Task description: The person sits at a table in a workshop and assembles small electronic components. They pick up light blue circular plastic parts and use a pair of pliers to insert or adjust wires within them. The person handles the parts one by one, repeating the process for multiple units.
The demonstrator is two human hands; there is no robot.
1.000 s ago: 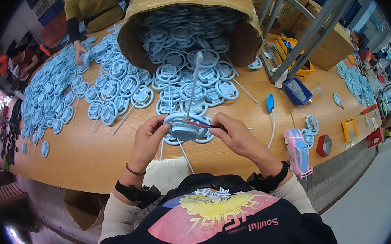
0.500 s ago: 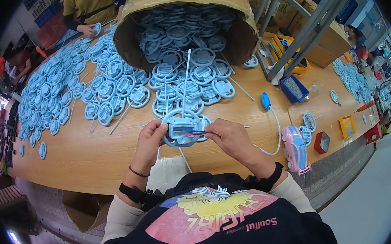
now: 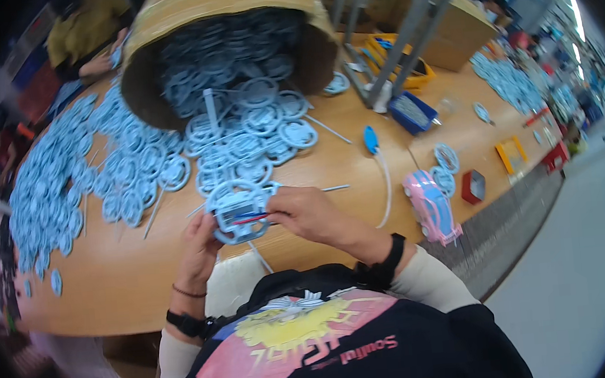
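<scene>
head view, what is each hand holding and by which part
Left hand: a light-blue toy steering wheel, by its lower-left rim. Right hand: what look like red and blue wires, pinched at the right of their visible length.

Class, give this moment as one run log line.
left hand: holds blue wheel part; right hand: pinches red and blue wires; ahead: tipped carton of similar parts; right: pink toy car

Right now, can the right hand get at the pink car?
Probably yes: the right hand has the pink car off to its right, with just a white cord lying between. But the hand holds thin red and blue strands, so it likely must let go first.
</scene>
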